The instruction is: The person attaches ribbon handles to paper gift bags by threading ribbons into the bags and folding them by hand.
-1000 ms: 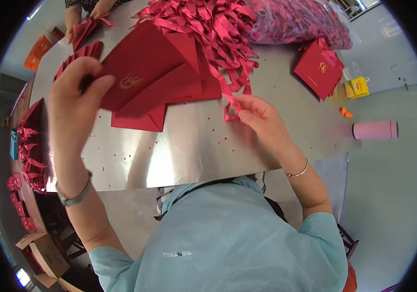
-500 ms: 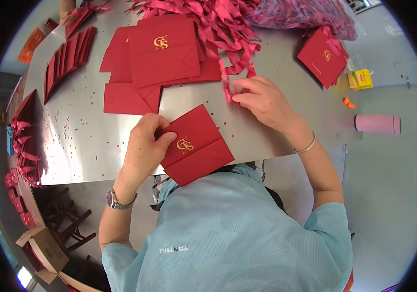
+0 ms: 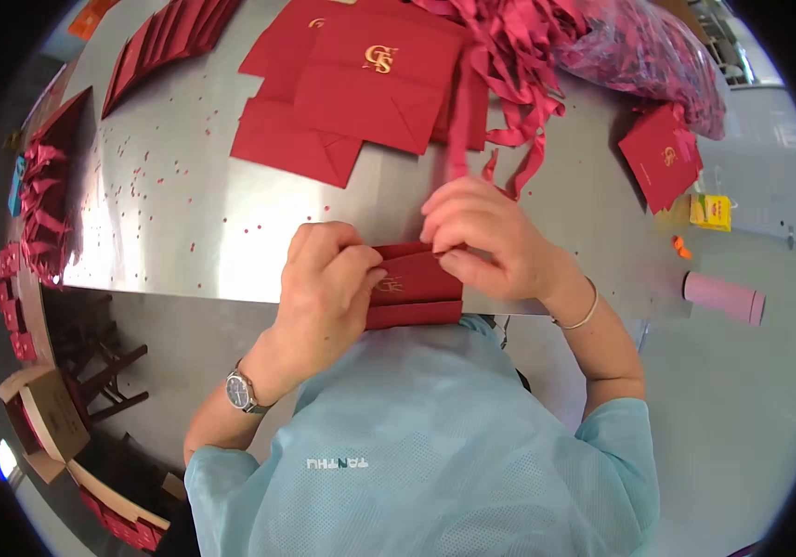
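Note:
A small red paper bag (image 3: pixel 421 290) with a gold monogram is held at the table's near edge, its mouth slightly parted at the top. My left hand (image 3: pixel 322 288) is closed, pinching the bag's left side between thumb and fingers. At the upper right edge of the bag, my right hand (image 3: pixel 491 237) has its fingers curled together around a pinkish-red ribbon (image 3: pixel 457 139), which runs up from them toward the pile. The fingertips and the ribbon's end are partly hidden.
Flat red bags (image 3: pixel 370 84) lie stacked ahead, beside loose ribbons (image 3: pixel 514 56) and a plastic sack of ribbon (image 3: pixel 649 60). More bags (image 3: pixel 663 158), a yellow box (image 3: pixel 710 212) and a pink bottle (image 3: pixel 723 297) sit right. Standing bags (image 3: pixel 161 46) line the left.
My right hand has come from the ribbons down to the bag, bringing a ribbon. My left hand has shifted its hold, and the bag is turned straighter with its mouth parted. The view has shifted.

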Tool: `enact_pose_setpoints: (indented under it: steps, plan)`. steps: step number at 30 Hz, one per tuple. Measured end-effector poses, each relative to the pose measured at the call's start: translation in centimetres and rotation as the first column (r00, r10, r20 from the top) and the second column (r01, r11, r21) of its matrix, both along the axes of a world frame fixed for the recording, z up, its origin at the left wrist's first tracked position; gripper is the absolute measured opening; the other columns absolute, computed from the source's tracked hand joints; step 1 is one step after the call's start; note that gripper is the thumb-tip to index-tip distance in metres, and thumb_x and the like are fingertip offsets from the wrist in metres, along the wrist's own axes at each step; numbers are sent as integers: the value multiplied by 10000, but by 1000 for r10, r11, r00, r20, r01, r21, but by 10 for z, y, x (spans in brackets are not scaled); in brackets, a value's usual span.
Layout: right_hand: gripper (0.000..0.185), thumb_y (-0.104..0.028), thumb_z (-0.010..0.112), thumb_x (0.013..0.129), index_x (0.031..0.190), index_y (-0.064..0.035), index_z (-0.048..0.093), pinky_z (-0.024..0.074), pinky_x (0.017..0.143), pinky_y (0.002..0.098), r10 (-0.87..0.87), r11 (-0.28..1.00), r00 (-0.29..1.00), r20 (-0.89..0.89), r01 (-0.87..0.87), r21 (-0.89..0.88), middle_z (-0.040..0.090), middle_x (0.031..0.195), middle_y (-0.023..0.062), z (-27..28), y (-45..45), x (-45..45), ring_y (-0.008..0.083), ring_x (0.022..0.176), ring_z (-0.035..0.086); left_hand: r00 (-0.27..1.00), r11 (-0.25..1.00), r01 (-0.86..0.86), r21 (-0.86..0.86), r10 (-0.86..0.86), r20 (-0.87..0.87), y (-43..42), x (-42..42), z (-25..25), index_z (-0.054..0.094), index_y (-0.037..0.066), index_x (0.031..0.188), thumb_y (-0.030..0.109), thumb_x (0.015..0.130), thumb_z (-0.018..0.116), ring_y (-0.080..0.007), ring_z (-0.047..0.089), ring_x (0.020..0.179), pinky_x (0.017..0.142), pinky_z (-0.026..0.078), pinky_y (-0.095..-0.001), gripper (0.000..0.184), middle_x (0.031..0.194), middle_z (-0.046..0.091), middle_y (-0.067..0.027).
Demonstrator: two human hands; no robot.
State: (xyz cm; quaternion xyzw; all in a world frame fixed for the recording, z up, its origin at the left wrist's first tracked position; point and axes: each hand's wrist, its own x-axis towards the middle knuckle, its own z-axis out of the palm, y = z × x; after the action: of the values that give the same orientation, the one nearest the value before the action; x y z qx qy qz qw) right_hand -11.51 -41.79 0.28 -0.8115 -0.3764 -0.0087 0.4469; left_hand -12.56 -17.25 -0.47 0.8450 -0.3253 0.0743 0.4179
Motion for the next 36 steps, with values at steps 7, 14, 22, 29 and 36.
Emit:
enact_pose_setpoints:
  steps: [7,14,22,29,36]
  plan:
    - [55,-21,574,746,795,-44,559,437,933,476,121,993,978,-169,-120,19,654,882,98,19,6,4,338,961,608,980,968,180,-176,-161,116,4,-1,-12,589,50,829,6,681,621,-310,529,895,788,433,-406,158,970,567,-126]
    - [167,-124,425,925,797,-35,485,390,1006,528,41,997,979,-200,-28,68,628,767,114,-7,-9,7,302,958,597,966,888,258,-381,-242,91,2,4,-10,557,56,773,65,747,652,-287,506,875,814,402,-394,98,860,524,-87]
    - [195,-144,427,975,877,6,501,418,895,385,-198,869,882,-427,360,339,589,909,148,-53,0,-7,199,843,512,938,911,345,225,-338,-72,-4,-2,31,641,0,828,124,680,675,-310,638,819,741,472,-420,196,800,660,-121]
    - [289,-225,448,1011,1012,29,585,464,813,299,-409,866,852,-326,475,155,622,986,95,-70,0,-3,165,862,577,874,942,335,23,-301,-381,-13,17,22,659,-15,848,148,734,644,-380,660,782,683,518,-470,199,810,675,-189]
    - [206,-114,441,1037,1053,21,596,499,784,245,-431,680,794,-429,598,423,673,1031,79,-7,11,12,109,836,607,855,985,172,-1,-150,-497,-9,45,-12,679,-15,992,94,793,681,-236,662,756,725,520,-341,227,844,676,-171]
